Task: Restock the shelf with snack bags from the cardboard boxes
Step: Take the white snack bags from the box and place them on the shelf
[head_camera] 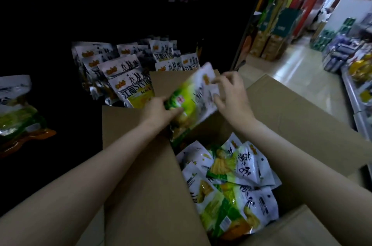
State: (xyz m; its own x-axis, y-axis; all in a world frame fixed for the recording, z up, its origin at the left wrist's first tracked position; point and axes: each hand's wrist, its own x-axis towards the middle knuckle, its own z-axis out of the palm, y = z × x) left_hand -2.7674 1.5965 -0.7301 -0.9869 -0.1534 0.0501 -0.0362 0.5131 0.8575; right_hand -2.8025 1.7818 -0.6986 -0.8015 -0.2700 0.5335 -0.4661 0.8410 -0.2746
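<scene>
A green-and-white snack bag is held tilted above the open cardboard box, between both hands. My left hand grips its lower left edge. My right hand pinches its upper right edge. Several more green-and-white bags lie loose inside the box below. On the dark shelf behind the box stand rows of white-and-yellow snack bags.
Another bag lies on the shelf at the far left. The box's flaps stand open, the right flap spread toward the aisle. A tiled aisle runs at the right, lined with stacked goods and a display rack.
</scene>
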